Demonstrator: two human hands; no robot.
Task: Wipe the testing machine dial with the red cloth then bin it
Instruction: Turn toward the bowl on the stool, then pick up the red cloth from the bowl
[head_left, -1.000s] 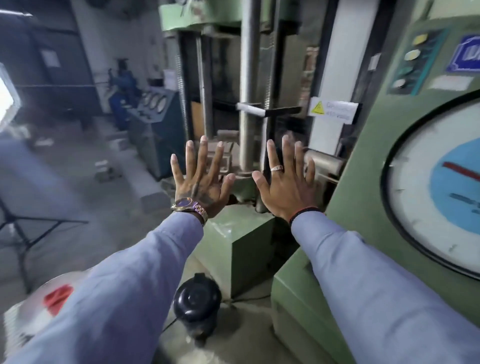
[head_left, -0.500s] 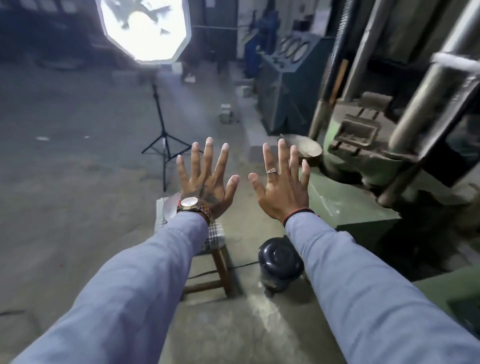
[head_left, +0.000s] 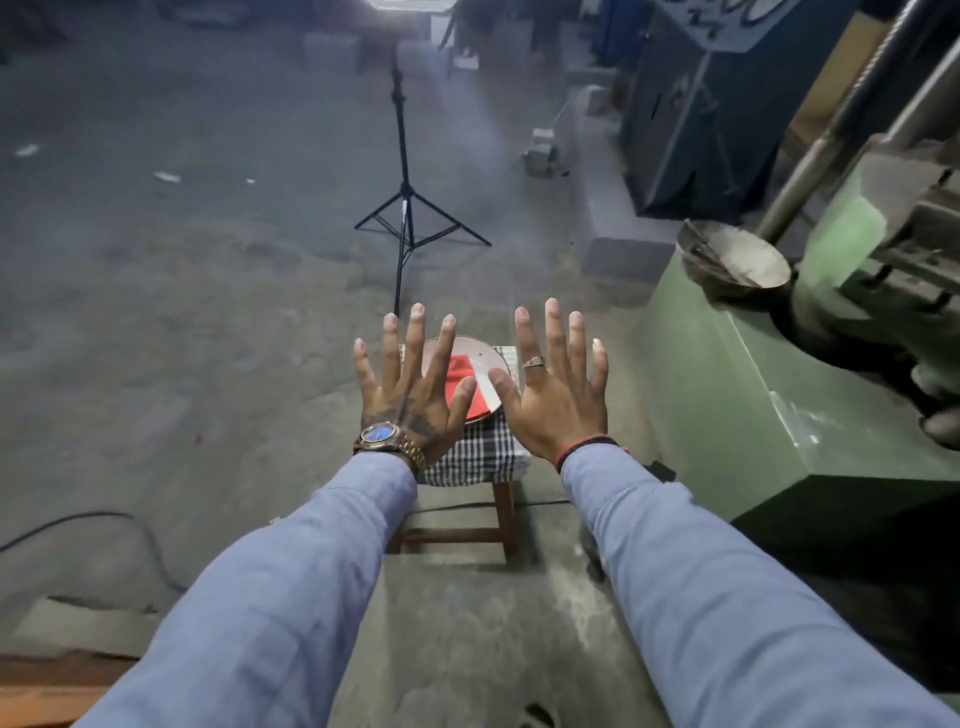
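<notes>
A folded red cloth (head_left: 463, 379) lies on a white plate (head_left: 485, 358), which rests on a small wooden stool covered with a checked fabric (head_left: 478, 452). My left hand (head_left: 410, 384) and my right hand (head_left: 558, 389) are held out flat above the stool, fingers spread, holding nothing. They partly hide the plate and the cloth. The green testing machine (head_left: 769, 374) fills the right side; its dial is out of view. No bin is visible.
A black light-stand tripod (head_left: 405, 208) stands on the concrete floor beyond the stool. A metal bowl (head_left: 737, 257) sits on the green machine base. A dark blue cabinet (head_left: 691, 119) is at the back right. A cable (head_left: 104, 525) runs across the floor at left.
The view has swung left and down, away from the machine dial, to the stool with the plate and red cloth. Both hands stay spread and empty.
</notes>
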